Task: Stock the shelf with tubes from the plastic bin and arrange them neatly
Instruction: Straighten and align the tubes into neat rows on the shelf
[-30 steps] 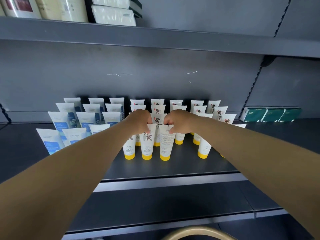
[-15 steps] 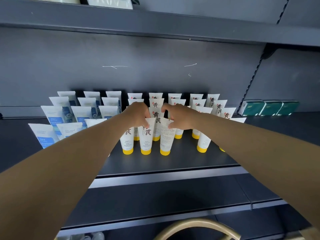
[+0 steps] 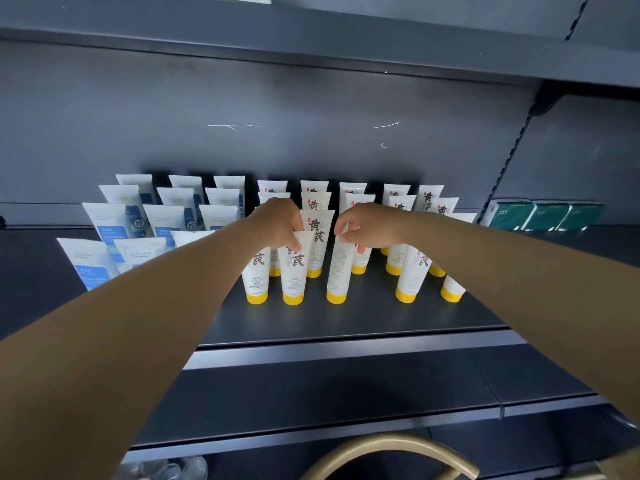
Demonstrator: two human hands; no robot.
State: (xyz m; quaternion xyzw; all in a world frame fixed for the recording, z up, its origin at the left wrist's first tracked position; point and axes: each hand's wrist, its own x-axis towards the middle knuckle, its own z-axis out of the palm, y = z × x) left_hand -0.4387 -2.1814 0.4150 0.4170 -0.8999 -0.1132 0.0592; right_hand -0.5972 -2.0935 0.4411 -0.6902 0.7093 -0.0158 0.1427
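Reaching over the dark shelf (image 3: 346, 320) from the bottom corners of the frame, both bare arms meet at centre frame. Head view only. Left hand (image 3: 277, 221) pinches the flat crimped top of a white tube with yellow cap (image 3: 294, 268), fingers curled round its upper edge; that tube stands upright on its cap in the front row, just beside another like it on its left. Right hand (image 3: 367, 226) pinches the top of a second tube (image 3: 341, 268), fingers and thumb curled on it; this one shows its plain printed back and tilts slightly, cap on the shelf, a small gap between it and the left hand's tube. Behind and right of the hands, more yellow-capped tubes (image 3: 405, 271) stand in rows back toward the grey rear panel (image 3: 311, 98). Left of centre, rows of white tubes with blue labels (image 3: 104, 226), upright, partly hidden by the left forearm. Far right of frame, three dark green boxes (image 3: 543, 216) side by side on the same shelf. Bottom centre, a curved brass-coloured bar (image 3: 391, 452); can't tell what it belongs to. Upper shelf edge (image 3: 311, 36) runs across the top.
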